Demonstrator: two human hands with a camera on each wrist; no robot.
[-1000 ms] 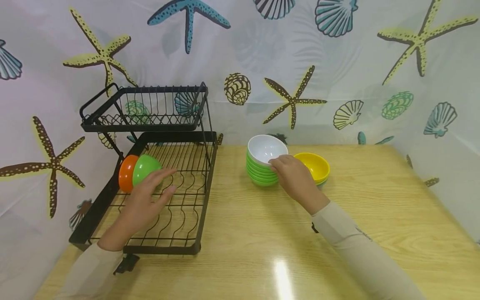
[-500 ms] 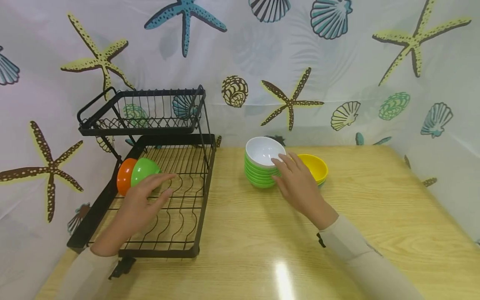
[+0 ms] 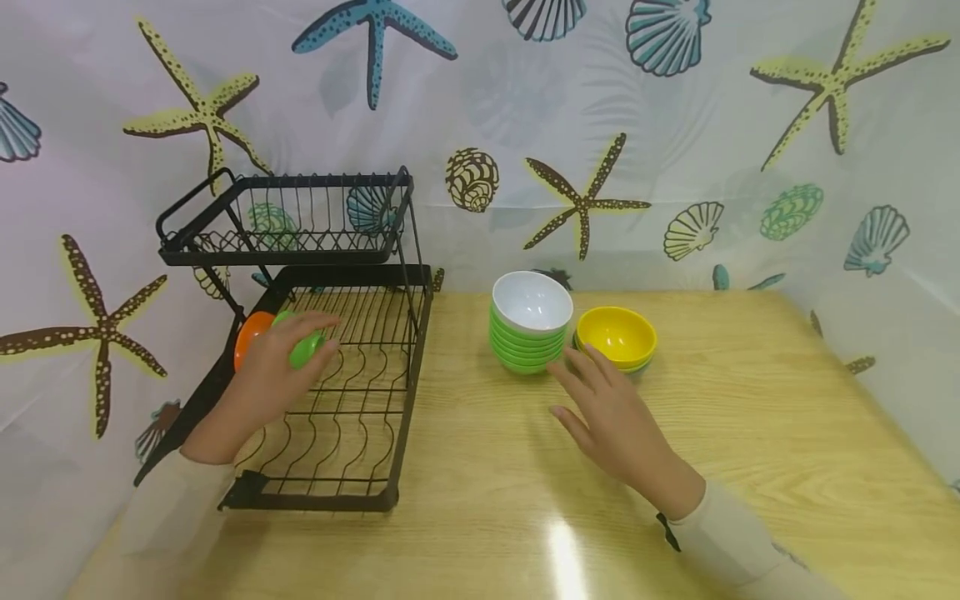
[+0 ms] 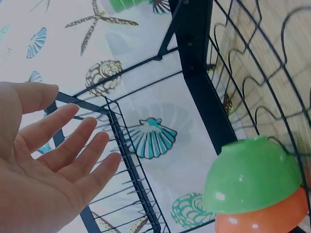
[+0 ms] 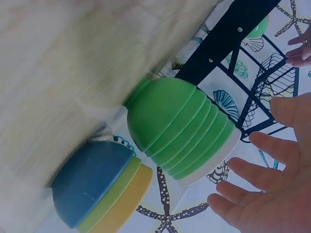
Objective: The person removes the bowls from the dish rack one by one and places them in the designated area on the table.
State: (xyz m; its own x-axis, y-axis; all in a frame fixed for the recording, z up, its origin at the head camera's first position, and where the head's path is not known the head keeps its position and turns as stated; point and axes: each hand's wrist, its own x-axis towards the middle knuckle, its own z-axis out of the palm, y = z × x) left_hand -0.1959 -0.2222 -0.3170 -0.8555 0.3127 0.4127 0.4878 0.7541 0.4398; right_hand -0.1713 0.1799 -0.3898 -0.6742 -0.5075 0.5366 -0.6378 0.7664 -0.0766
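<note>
My left hand hovers over the lower tier of the black dish rack, fingers spread and holding nothing. Behind it, partly covered in the head view, a green bowl and an orange bowl stand on edge, nested together. On the table, my right hand is relaxed and free in front of a stack of green bowls topped by one with a white inside. Beside that stack sits a shorter one with a yellow bowl on top; a blue bowl forms its base in the right wrist view.
An upper wire tier rises over the rack's back part. Behind the wooden table hangs a white cloth printed with starfish and shells, which also covers both sides.
My right hand has let go of the white-lined bowl's rim and drawn back toward me and right. My left hand has shifted slightly up and left, covering more of the green and orange bowls.
</note>
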